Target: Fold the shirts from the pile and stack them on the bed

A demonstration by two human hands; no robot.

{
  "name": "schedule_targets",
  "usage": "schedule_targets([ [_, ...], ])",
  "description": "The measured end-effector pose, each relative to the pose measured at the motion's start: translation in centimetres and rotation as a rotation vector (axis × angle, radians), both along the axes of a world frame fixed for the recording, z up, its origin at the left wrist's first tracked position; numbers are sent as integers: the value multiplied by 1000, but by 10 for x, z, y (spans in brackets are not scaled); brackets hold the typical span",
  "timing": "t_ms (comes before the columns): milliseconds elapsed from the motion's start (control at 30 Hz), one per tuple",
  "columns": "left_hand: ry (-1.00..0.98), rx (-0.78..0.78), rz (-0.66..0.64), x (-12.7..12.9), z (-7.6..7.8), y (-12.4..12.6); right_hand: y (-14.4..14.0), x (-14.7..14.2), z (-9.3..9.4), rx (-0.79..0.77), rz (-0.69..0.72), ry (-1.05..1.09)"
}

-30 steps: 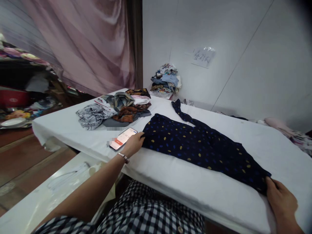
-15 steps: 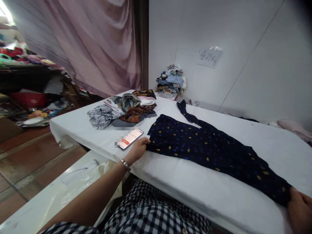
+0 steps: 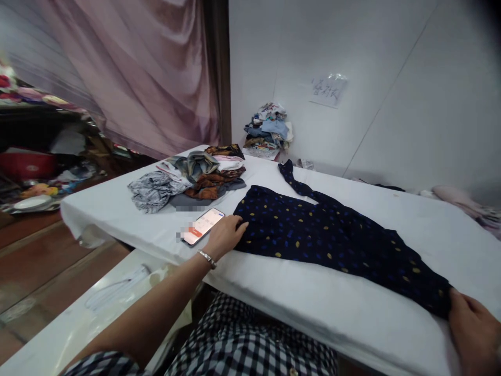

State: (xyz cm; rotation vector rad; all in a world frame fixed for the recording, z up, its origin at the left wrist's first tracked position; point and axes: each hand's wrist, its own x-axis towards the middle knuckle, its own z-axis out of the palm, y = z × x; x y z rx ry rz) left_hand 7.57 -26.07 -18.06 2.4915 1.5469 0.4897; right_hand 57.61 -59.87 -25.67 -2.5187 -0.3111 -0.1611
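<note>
A dark navy shirt [image 3: 313, 230] with yellow and blue spots lies stretched along the front of the table, one sleeve [image 3: 291, 177] reaching toward the back. My left hand [image 3: 227, 235] rests at the garment's left edge, its fingers a little apart and touching the cloth. At the far right, the shirt's other narrow end is pinched in my right hand [image 3: 472, 324]; some of those fingers are hidden. A phone [image 3: 205, 225] with a lit screen lies just left of my left hand.
On the white-covered table [image 3: 352, 303], a heap of crumpled clothes [image 3: 195, 177] sits at back left. Behind stands a stack of clothes [image 3: 270, 130] by the wall. A lower white surface [image 3: 105, 292] holds clear plastic. A pink curtain [image 3: 156, 68] hangs at left.
My left hand has shifted onto the shirt's edge and its pinch has loosened. My right hand still grips the far end. The whole view has swung slightly right.
</note>
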Motion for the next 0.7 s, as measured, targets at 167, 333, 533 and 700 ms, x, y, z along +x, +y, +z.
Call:
schedule_targets([
  [167, 147, -40, -235, 41, -4, 14, 13, -27, 26, 202, -88, 130],
  [333, 101, -138, -291, 54, 5, 40, 7, -14, 11, 226, -39, 52],
  [533, 220, -233, -133, 51, 10, 70, 6, -8, 0, 276, 7, -15],
  [700, 429, 25, -132, 57, 6, 61, 8, -7, -3, 315, -3, -43],
])
